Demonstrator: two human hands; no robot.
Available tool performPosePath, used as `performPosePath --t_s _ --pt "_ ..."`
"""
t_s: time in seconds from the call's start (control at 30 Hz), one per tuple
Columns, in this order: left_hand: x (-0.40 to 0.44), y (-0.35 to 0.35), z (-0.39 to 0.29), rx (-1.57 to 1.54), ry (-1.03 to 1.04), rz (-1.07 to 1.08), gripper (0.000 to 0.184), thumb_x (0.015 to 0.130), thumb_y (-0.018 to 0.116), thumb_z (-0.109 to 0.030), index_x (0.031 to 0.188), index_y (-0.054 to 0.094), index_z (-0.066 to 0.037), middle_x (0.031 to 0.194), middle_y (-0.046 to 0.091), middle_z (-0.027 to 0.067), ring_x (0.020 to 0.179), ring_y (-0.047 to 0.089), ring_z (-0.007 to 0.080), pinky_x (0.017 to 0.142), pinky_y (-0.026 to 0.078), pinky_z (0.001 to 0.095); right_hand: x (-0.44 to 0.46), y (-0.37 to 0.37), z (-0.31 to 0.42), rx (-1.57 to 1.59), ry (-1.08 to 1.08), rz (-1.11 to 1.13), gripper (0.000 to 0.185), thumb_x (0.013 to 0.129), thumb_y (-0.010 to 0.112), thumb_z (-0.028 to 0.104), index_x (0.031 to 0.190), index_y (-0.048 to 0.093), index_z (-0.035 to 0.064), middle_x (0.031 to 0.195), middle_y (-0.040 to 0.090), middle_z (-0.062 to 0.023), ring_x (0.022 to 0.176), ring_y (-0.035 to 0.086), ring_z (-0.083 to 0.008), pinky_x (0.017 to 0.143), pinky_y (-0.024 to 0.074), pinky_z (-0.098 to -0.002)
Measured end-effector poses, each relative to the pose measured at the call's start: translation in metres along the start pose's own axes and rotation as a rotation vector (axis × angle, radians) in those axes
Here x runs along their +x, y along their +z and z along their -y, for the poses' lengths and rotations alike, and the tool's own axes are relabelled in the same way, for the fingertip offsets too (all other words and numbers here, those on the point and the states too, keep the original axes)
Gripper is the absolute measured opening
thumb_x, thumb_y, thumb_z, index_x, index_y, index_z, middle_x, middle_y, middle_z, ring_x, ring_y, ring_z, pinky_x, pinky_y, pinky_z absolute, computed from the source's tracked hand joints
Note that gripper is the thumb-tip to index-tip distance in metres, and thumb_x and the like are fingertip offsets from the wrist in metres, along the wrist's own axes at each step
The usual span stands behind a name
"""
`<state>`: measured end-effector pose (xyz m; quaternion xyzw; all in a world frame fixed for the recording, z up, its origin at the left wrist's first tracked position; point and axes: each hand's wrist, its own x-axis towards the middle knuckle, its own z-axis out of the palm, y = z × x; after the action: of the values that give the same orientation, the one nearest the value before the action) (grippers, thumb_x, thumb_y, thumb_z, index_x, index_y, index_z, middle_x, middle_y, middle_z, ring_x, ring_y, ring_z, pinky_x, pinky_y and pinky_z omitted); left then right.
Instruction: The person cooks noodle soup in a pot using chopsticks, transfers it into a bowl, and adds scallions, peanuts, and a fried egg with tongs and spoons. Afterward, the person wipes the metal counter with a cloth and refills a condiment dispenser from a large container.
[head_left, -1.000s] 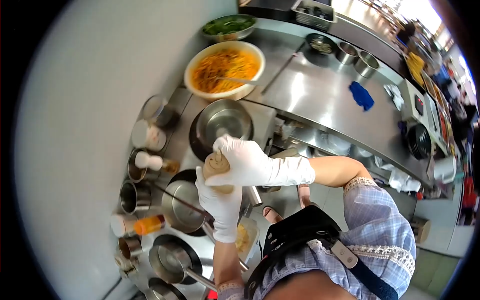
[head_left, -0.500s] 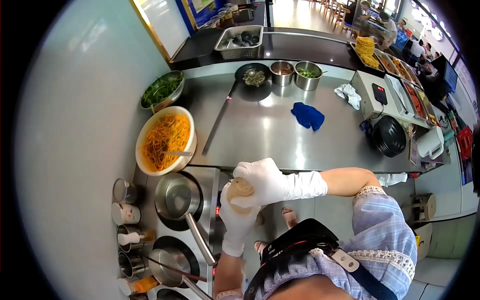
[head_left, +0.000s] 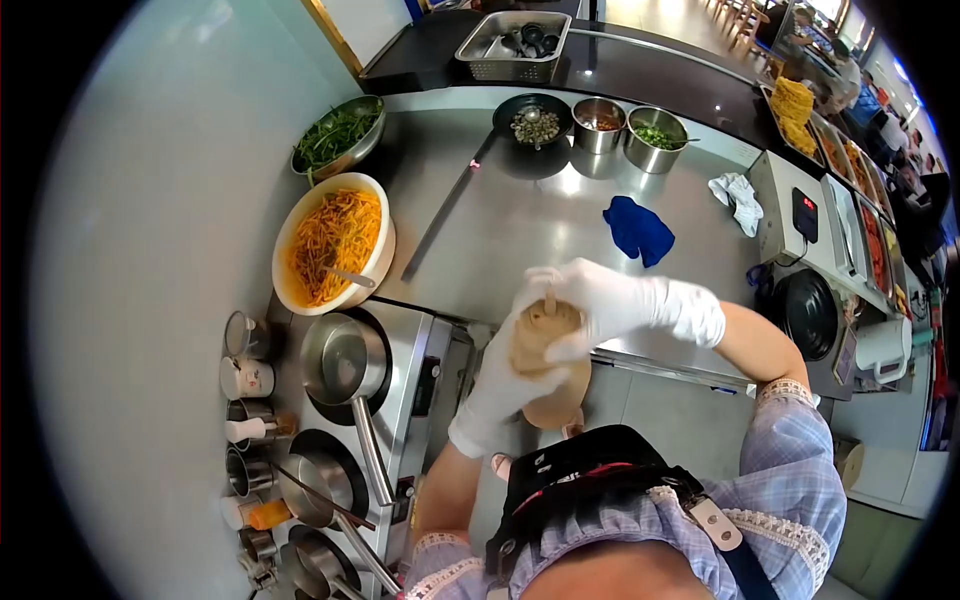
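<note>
In the middle of the head view, a beige, rounded bundle [head_left: 545, 335] that looks like a soft bag is between my two white-gloved hands. Its top is gathered, and a paler brown part [head_left: 557, 405] hangs below. My left hand [head_left: 495, 385] wraps its left side and underside. From the right, my right hand [head_left: 605, 310] closes over its top, with the thumb across the front. What the bundle contains cannot be made out. It is held in front of the steel counter's [head_left: 470, 240] near edge.
Left of the counter stand a bowl of orange shreds [head_left: 335, 245] and a bowl of greens [head_left: 340, 135]. Saucepans [head_left: 345, 360] with protruding handles sit on the stove. A long-handled ladle [head_left: 535, 120], steel pots [head_left: 655, 140] and a blue cloth [head_left: 638, 230] lie further back.
My hands have moved up and right with the bundle, towards the counter edge. More of the bundle shows below them now. The view has shifted slightly.
</note>
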<state>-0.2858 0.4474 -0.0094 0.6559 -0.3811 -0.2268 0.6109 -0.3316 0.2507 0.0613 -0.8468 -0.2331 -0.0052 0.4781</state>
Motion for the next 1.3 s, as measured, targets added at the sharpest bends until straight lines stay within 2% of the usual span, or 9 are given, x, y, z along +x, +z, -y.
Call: performPosePath --t_s 0.07,0.2,0.33,0.53,0.6,0.93,1.0,1.2,1.3 --pt "0.009 -0.001 0.01 -0.315 -0.207 0.07 0.07 0.069 0.078 -0.005 0.128 0.042 -0.002 0.12 0.054 0.007 0.113 0.051 0.0151 0.097 0.042 0.0309 -0.004 -0.011 -0.007 0.204 0.143 -0.003 0.054 0.077 0.071 0.025 0.123 0.05 0.0046 0.108 0.059 -0.0112 0.101 0.059 -0.0247 0.09 0.0473 -0.0328" --pt "0.027 0.006 0.016 0.046 -0.018 -0.084 0.066 0.072 0.076 -0.006 0.128 0.041 -0.003 0.12 0.055 0.0111 0.112 0.055 0.0193 0.094 0.045 0.0327 -0.002 -0.015 -0.014 0.039 0.285 -0.265 0.066 0.072 0.071 0.017 0.132 0.044 0.0062 0.111 0.055 -0.0092 0.098 0.057 -0.0208 0.085 0.0482 -0.0338" --pt "0.04 0.021 0.022 0.244 -0.064 -0.147 0.065 0.071 0.077 -0.011 0.125 0.041 -0.004 0.119 0.056 0.0146 0.108 0.059 0.0248 0.089 0.049 0.0346 0.011 -0.017 -0.013 -0.283 0.632 0.06 0.064 0.075 0.07 0.038 0.124 0.052 -0.0001 0.114 0.057 -0.0185 0.107 0.057 -0.0337 0.092 0.0462 -0.036" --pt "0.053 0.02 0.072 0.335 0.038 -0.234 0.063 0.068 0.078 -0.016 0.119 0.043 -0.006 0.108 0.056 0.0138 0.096 0.061 0.0314 0.08 0.05 0.0385 0.006 -0.02 -0.057 -0.275 -0.001 -0.124 0.06 0.079 0.063 0.037 0.125 0.052 0.0006 0.114 0.058 -0.0189 0.098 0.061 -0.0357 0.084 0.0504 -0.0376" --pt "0.057 0.019 0.075 0.452 0.056 -0.236 0.064 0.066 0.078 -0.016 0.119 0.043 -0.005 0.105 0.054 0.0147 0.094 0.06 0.0337 0.078 0.05 0.0399 0.021 -0.037 -0.02 -0.393 0.63 0.186 0.062 0.077 0.065 0.034 0.127 0.049 0.0006 0.117 0.057 -0.0219 0.1 0.061 -0.0352 0.084 0.0505 -0.0376" --pt "0.072 0.011 0.092 0.679 0.139 -0.198 0.066 0.065 0.079 -0.019 0.118 0.043 -0.003 0.103 0.053 0.0156 0.089 0.057 0.0345 0.075 0.049 0.0413 0.016 -0.029 -0.067 -0.426 0.409 0.103 0.059 0.079 0.063 0.038 0.119 0.051 -0.0026 0.103 0.063 -0.0191 0.091 0.064 -0.0329 0.079 0.0514 -0.0376" --pt "0.077 0.009 0.094 0.792 0.278 -0.162 0.065 0.066 0.079 -0.02 0.118 0.044 -0.003 0.102 0.053 0.0156 0.091 0.056 0.0345 0.076 0.048 0.0411 0.032 -0.033 -0.056 -0.486 0.819 0.477 0.06 0.079 0.065 0.031 0.125 0.046 -0.0023 0.105 0.061 -0.0182 0.092 0.064 -0.0319 0.08 0.0513 -0.0363" --pt "0.081 0.009 0.099 0.749 0.143 -0.138 0.064 0.066 0.078 -0.018 0.118 0.044 -0.004 0.106 0.053 0.0154 0.096 0.057 0.0346 0.081 0.049 0.0423 0.005 -0.023 -0.085 -0.606 0.194 -0.047 0.044 0.076 0.066 0.021 0.112 0.051 -0.0008 0.109 0.061 -0.0149 0.093 0.064 -0.0314 0.082 0.051 -0.0353" --pt "0.087 0.011 0.107 0.837 0.231 -0.102 0.059 0.067 0.077 -0.019 0.115 0.047 -0.004 0.104 0.053 0.0153 0.096 0.056 0.0343 0.082 0.048 0.0425 0.017 -0.029 -0.079 -0.368 0.794 0.399 0.039 0.077 0.065 0.014 0.111 0.053 -0.0001 0.118 0.054 -0.0157 0.103 0.06 -0.0305 0.081 0.0509 -0.0369"
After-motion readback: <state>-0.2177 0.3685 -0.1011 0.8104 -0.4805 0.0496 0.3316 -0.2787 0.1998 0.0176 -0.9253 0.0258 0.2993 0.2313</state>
